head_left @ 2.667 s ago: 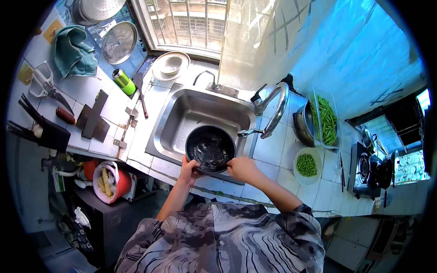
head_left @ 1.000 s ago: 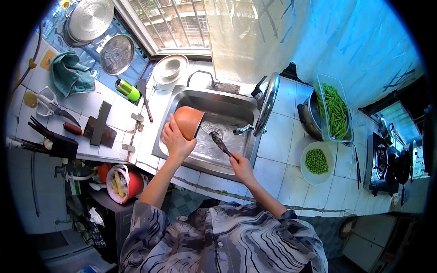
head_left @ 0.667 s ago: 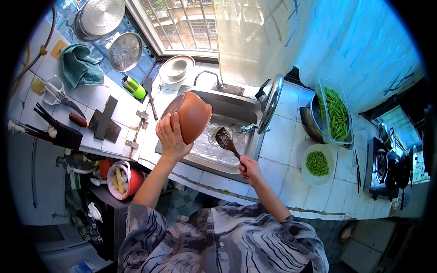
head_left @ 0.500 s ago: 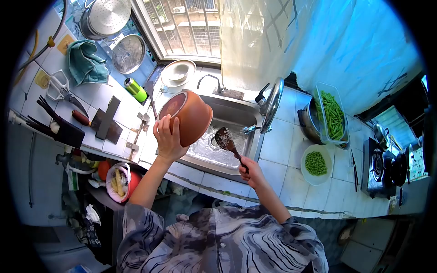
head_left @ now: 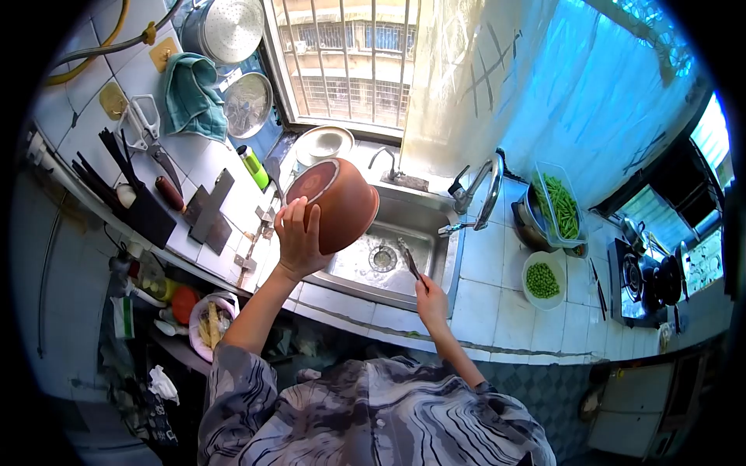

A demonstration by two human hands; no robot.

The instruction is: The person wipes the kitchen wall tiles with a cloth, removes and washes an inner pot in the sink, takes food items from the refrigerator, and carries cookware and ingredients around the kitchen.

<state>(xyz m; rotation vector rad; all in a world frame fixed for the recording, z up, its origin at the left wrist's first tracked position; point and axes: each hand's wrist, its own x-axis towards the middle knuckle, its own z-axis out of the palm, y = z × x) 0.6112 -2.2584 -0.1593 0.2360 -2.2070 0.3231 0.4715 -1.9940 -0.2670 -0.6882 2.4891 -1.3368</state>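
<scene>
My left hand grips a reddish-brown clay pot, fingers spread over its base and side. The pot is tilted above the left part of the steel sink, base toward me, so its inside is hidden. In my right hand is a dark wooden spatula, held by the handle over the basin. Its blade is nearly edge-on, with pale bits along it. Below it, the sink drain shows on the wet basin floor.
Right of the sink stand a curved faucet, a bowl of peas, a plastic box of green beans and a gas stove. To the left are a knife block, a cleaver and a green bottle. A lined bin sits below.
The spatula has turned from showing its broad, grain-covered face to nearly edge-on. The clay pot remains tilted in my left hand. My view has shifted, moving the surroundings within the frame.
</scene>
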